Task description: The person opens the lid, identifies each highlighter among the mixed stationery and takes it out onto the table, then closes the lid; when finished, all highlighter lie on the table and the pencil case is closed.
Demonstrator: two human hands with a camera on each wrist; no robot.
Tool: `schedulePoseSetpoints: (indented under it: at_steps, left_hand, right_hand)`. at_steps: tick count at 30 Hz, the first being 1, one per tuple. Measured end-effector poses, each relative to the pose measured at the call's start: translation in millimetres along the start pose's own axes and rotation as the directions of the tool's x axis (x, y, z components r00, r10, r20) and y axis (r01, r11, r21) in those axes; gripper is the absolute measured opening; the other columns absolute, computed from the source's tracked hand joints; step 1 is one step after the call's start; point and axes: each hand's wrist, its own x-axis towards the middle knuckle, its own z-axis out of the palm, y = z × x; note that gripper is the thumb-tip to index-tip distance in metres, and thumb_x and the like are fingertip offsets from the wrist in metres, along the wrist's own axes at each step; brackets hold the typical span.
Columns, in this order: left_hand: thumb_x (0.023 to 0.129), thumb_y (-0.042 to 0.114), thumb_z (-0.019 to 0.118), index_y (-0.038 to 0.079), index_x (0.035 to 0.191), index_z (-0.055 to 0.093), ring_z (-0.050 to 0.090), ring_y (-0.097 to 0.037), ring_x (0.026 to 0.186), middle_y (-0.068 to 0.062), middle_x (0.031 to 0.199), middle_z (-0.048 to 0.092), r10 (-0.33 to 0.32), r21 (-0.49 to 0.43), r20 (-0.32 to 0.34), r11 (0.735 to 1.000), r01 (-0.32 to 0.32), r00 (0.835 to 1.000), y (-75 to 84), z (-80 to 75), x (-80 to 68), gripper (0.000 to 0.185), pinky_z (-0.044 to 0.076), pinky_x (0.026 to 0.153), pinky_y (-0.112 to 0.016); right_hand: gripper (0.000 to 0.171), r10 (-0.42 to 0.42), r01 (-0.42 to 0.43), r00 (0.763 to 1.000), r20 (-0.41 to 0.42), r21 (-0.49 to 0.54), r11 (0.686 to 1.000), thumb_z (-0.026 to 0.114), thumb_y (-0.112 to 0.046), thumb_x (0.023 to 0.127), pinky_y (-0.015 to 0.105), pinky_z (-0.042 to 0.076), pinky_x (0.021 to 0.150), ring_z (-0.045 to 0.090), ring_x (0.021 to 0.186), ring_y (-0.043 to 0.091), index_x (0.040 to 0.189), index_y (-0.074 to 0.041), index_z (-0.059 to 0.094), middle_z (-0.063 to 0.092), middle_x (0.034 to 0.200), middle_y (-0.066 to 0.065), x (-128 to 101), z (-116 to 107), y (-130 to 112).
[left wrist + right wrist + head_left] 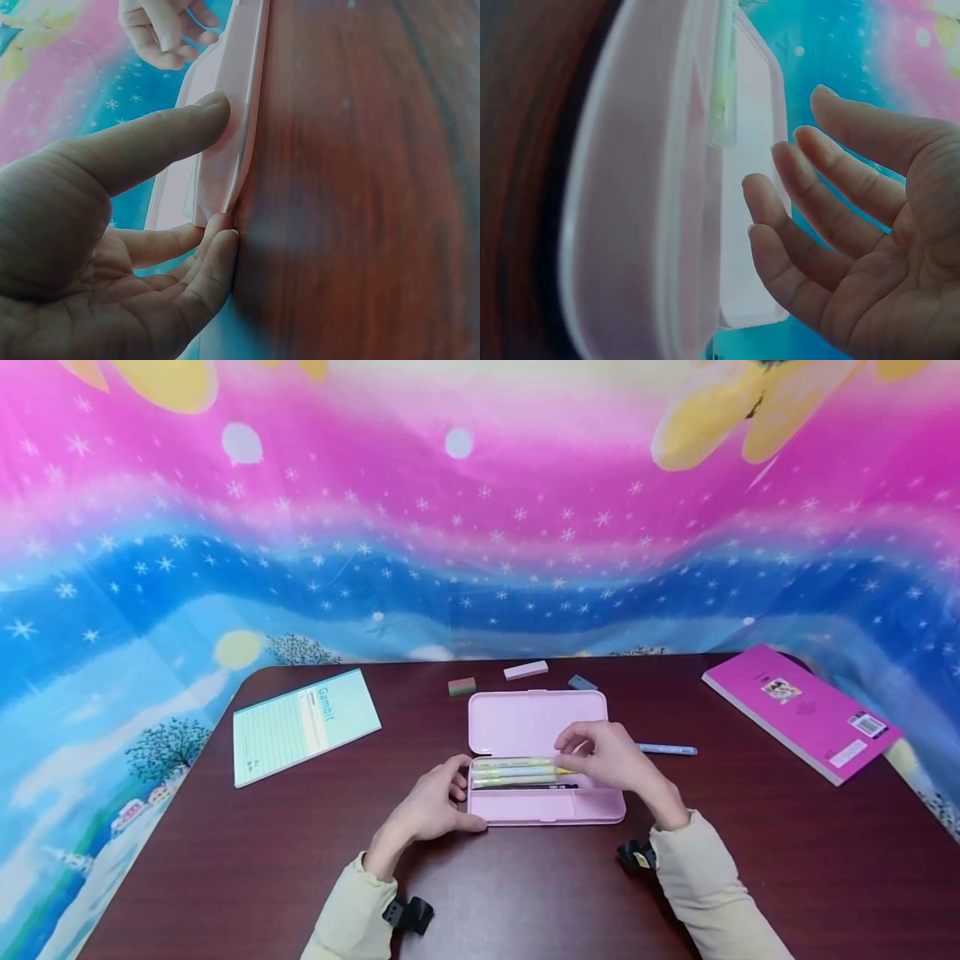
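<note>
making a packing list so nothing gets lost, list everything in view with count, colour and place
Case: 1, pink, open, mid-table
Markers: at least three, clear and yellow, in the case
Black pen: 1, black, in the case
Blue pen: 1, blue, right of the case
Erasers: 3, pink, red-green, dark blue-grey, behind the case
Notebook: 1, mint, table's left
Book: 1, magenta, table's right
Table: 1, dark red-brown, underneath
Backdrop: pink and blue, behind
Sleeves: 2, cream, foreground
Left hand: 1, at the case's left end
Right hand: 1, over the case
</note>
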Motion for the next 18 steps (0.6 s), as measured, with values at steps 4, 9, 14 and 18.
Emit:
schedulePoseSetpoints:
  at_steps: [4, 9, 14, 18]
  left_hand:
    - [0.065, 0.018, 0.089, 0.006, 0.128, 0.048, 0.05, -0.017, 0.086, -0.004, 0.097, 0.051, 0.001, -0.004, -0.005, 1.0, -0.001, 1.0, -1.3, -0.2, 0.0, 0.077, 0.046, 0.072, -0.031]
    - [0.065, 0.018, 0.089, 0.007, 0.128, 0.048, 0.049, -0.017, 0.085, -0.004, 0.097, 0.051, -0.01, -0.005, -0.003, 1.0, 0.01, 1.0, -1.1, -1.1, 0.1, 0.076, 0.046, 0.071, -0.03]
    - [0.065, 0.018, 0.089, 0.007, 0.128, 0.048, 0.049, -0.017, 0.086, -0.004, 0.097, 0.051, -0.005, -0.006, 0.0, 1.0, 0.005, 1.0, 0.7, -1.8, 0.3, 0.076, 0.045, 0.072, -0.031]
    - [0.065, 0.017, 0.089, 0.007, 0.128, 0.049, 0.049, -0.018, 0.085, -0.006, 0.097, 0.051, 0.0, -0.013, -0.002, 1.0, 0.0, 1.0, 1.0, -1.6, 0.3, 0.075, 0.045, 0.072, -0.031]
  right_hand:
    - [0.01, 0.005, -0.005, 1.0, 0.023, 0.005, 1.0, 0.075, -0.012, 0.082, 0.034, 0.051, 0.072, 0.062, 0.073, 0.014, 0.088, -0.007, 0.069, 0.066, 0.078, -0.001, 2, 6, 1]
    - [0.011, 0.014, -0.013, 0.999, 0.053, -0.009, 1.0, 0.073, -0.011, 0.083, 0.034, 0.051, 0.073, 0.061, 0.074, 0.014, 0.091, -0.005, 0.068, 0.065, 0.079, -0.001, 3, 10, 0]
    - [0.014, 0.045, -0.043, 0.996, 0.075, -0.038, 0.998, 0.072, -0.01, 0.083, 0.032, 0.049, 0.069, 0.058, 0.07, 0.013, 0.095, -0.003, 0.069, 0.064, 0.077, -0.001, 2, 11, -1]
    - [0.015, 0.061, -0.055, 0.992, 0.108, -0.056, 0.997, 0.073, -0.009, 0.083, 0.03, 0.047, 0.067, 0.054, 0.067, 0.011, 0.096, -0.002, 0.069, 0.062, 0.073, -0.002, 2, 12, -1]
